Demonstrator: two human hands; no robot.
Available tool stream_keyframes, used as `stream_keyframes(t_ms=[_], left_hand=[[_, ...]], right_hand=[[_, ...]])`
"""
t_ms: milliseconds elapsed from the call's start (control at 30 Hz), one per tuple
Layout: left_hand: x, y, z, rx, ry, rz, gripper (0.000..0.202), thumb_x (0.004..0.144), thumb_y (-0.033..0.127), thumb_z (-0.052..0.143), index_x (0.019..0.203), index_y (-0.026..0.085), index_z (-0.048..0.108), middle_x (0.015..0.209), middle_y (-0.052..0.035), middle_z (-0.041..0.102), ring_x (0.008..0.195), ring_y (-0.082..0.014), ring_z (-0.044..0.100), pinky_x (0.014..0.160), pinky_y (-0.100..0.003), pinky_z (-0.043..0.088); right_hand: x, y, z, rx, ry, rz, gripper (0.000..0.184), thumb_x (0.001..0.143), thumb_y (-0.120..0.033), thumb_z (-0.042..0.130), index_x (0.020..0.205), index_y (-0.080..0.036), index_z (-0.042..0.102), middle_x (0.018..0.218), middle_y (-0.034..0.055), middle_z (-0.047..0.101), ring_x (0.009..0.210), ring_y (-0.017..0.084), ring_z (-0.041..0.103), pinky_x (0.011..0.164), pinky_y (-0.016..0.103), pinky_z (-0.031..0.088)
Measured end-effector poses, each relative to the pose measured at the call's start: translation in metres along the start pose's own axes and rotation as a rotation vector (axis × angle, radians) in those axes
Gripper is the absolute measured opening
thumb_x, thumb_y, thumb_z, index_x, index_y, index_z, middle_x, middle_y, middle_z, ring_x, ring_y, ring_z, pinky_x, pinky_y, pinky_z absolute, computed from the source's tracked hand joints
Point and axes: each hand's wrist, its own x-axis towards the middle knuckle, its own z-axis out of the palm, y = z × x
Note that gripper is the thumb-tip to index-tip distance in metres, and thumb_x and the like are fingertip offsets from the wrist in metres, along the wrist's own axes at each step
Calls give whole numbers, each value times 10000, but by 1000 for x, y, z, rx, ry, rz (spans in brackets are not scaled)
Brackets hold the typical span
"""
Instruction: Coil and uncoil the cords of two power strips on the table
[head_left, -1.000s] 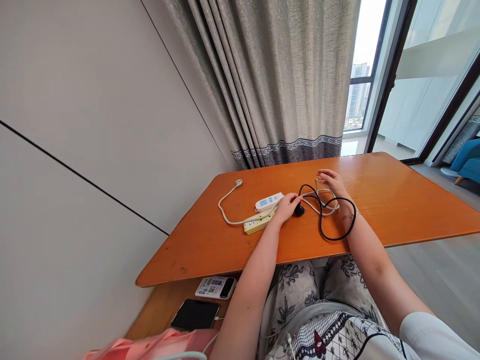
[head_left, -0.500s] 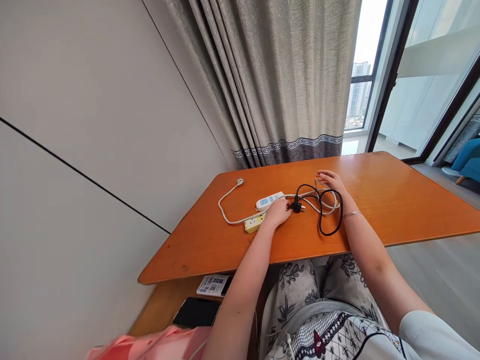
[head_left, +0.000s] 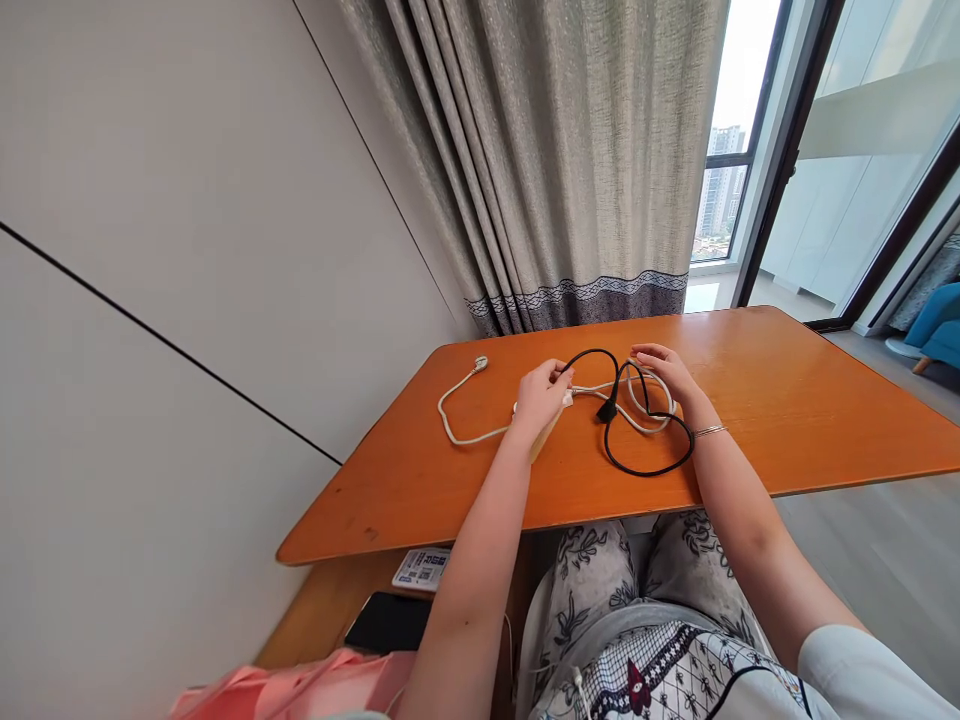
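Black cable [head_left: 590, 351] has moved: its far curve now stretches left, where the left hand [head_left: 538, 397], shifted farther from the near edge, seems to pinch it in a closed grip. So the work is probably at this part, while the black plug [head_left: 606, 411] lies loose on the desk [head_left: 787, 400]. Right hand [head_left: 667, 371] curves beside the white cable [head_left: 651, 431]; its grip I cannot tell.

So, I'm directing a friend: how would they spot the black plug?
On the orange wooden table, a thin black cord loops between the left hand and right hand. At its near loop's left side lies the blocky black plug. Its colour separates it from the white plug farther left.
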Motion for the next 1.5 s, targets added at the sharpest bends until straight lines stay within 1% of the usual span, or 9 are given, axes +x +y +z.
stream_keyframes(t_ms=[167,400,500,633,867,1000,1133,1333,1500], left_hand=[[-10,34,-15,-470,30,-40,121,782,273,715,752,196,626,634,13,600,599,-143,598,563,-225,437],[-29,67,-28,-656,88,-91,183,676,299,749,748,185,627,571,37,548,534,-101,522,491,-191,396],[-28,69,-32,-702,158,-107,196,636,303,750,733,181,632,571,41,528,548,-98,525,491,-190,386],[-26,68,-31,-756,198,-130,193,617,295,750,713,173,634,564,46,504,555,-91,522,503,-188,383],[-21,59,-33,-858,252,-157,220,610,266,787,711,165,619,537,63,480,548,-79,523,526,-180,386],[-14,40,-54,-929,402,-157,255,648,272,811,718,167,589,518,88,430,530,-69,516,559,-185,406],[-10,21,-81,-941,590,-149,261,719,274,806,726,175,564,511,106,387,506,-64,486,584,-201,420],[-13,9,-106,-1094,770,-270,165,875,133,635,725,152,570,510,95,375,511,-52,429,594,-211,405],[-11,6,-108,-1118,794,-285,173,859,193,674,721,189,569,518,95,355,487,-67,395,569,-232,420]], right_hand=[[-3,-3,4,-151,-55,-80,273,693,-288,833,956,-236,779,1074,41,766,1033,190,682,1016,372,507],[-2,-8,0,-482,-104,-86,263,746,-238,731,1001,-179,748,1025,100,752,985,234,699,938,435,553],[-10,-18,3,-687,-38,-251,323,782,-194,661,1099,-193,725,1153,112,723,1102,260,664,1013,491,502],[-33,-35,25,-835,-298,-550,483,808,-144,602,1279,-238,655,1346,84,644,1351,276,495,1147,521,371],[-64,-52,51,-989,-277,-680,200,931,-248,570,988,-230,760,838,78,700,865,234,589,839,418,495],[-77,-62,19,-603,114,-616,188,914,-293,563,957,-240,738,716,12,637,671,166,546,650,321,460],[-85,-75,-50,-91,462,-443,153,846,-374,636,897,-232,655,495,-110,314,424,85,261,433,233,229],[-94,-90,-146,177,576,-206,303,921,-304,596,704,-257,390,454,-146,89,353,67,120,377,221,145],[-98,-81,-156,331,655,19,341,951,-93,408,651,-216,305,455,-121,149,353,53,158,359,167,195]])
